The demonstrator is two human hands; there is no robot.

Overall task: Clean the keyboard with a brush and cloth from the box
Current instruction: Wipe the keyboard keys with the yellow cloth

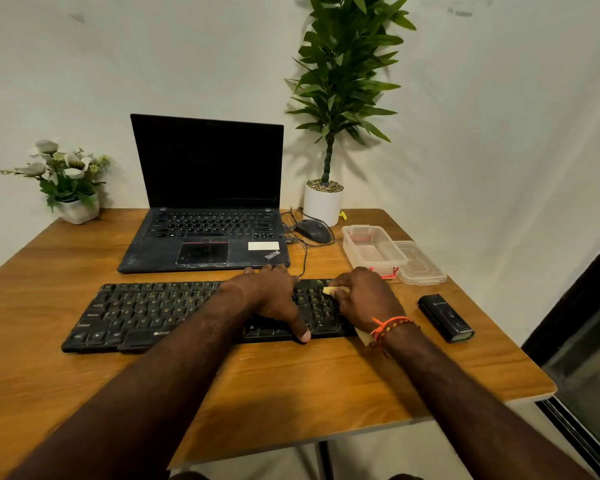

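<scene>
Left hand (274, 299) is lying flat, fingers spread, steadying the keyboard (153, 313) mid-table; right hand (361, 299) is pinching a pale cloth (329, 290) on the keypad. Open box (373, 249), lid (420, 263), mouse (313, 231) and laptop (205, 237) are crowding behind.

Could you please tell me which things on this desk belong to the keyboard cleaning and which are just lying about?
In use: keyboard; cloth in the right hand; left hand steadying the keyboard; open box; its lid.

Lying about: laptop; mouse; black device; two potted plants.
</scene>
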